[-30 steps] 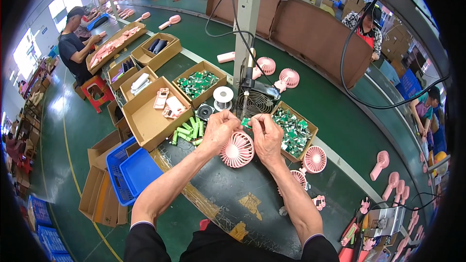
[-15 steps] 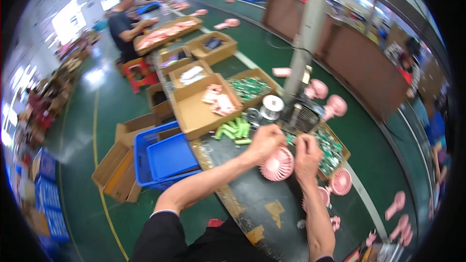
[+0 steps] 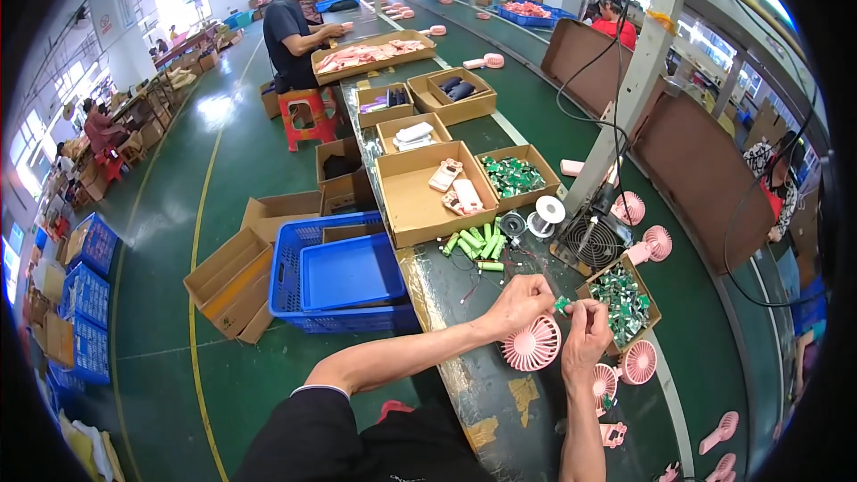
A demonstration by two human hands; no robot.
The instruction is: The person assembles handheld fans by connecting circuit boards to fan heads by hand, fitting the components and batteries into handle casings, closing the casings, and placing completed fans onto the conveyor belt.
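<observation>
My left hand [image 3: 523, 305] and my right hand [image 3: 586, 336] meet over the workbench, fingertips nearly touching. A small green circuit board [image 3: 562, 304] shows between them, and the fingers of my right hand pinch its edge. The left hand's fingers are pinched together at the board's other side; what they hold is too small to make out. Just under both hands lies a round pink fan head [image 3: 532, 344] with a slatted grille. A cardboard box of green circuit boards [image 3: 639, 328] stands to the right of my right hand.
Green battery cells [image 3: 473, 243], a solder spool [image 3: 546, 215] and a black square fan [image 3: 590, 242] lie beyond my hands. A carton [image 3: 399, 205] holds pink shells. A metal post [image 3: 630, 89] rises at the right; blue crates [image 3: 344, 317] stand left. A co-worker [image 3: 299, 27] works farther off.
My view has swung, so the bench and boxes appear farther right and lower, and sharper. Both hands stay together at the circuit board above the pink fan head.
</observation>
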